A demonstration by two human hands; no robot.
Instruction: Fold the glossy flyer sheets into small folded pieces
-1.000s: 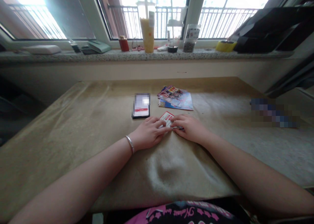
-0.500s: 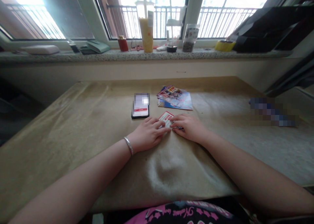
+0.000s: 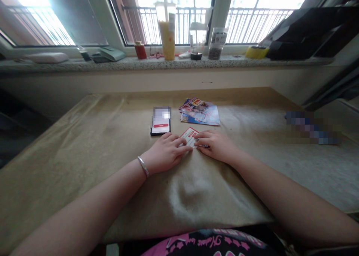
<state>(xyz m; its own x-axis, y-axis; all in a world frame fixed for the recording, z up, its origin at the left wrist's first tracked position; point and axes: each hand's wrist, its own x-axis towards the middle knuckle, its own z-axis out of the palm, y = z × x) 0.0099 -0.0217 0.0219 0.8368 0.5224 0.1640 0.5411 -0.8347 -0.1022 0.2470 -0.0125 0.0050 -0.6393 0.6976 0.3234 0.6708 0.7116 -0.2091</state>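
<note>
A small white card with red edging and red print (image 3: 190, 136) lies on the cloth-covered table between my hands. My left hand (image 3: 167, 152) rests on its left side, fingers stretched out and a little apart. At the card's right edge, my right hand (image 3: 214, 145) has its fingers curled over and the thumb drawn in below them, with a bit of dark blue showing between. How far the card runs under the right fingers is hidden.
Just beyond my left hand lies a phone (image 3: 160, 123) with a lit screen. Colourful printed sheets (image 3: 207, 115) are piled behind the card. A blurred bluish item (image 3: 311, 128) lies far right. Cups, including a tall yellow drink (image 3: 168, 42), line the stone windowsill (image 3: 112, 65).
My left hand has slid slightly left, uncovering more of the card. My right hand and the card look almost unmoved.
</note>
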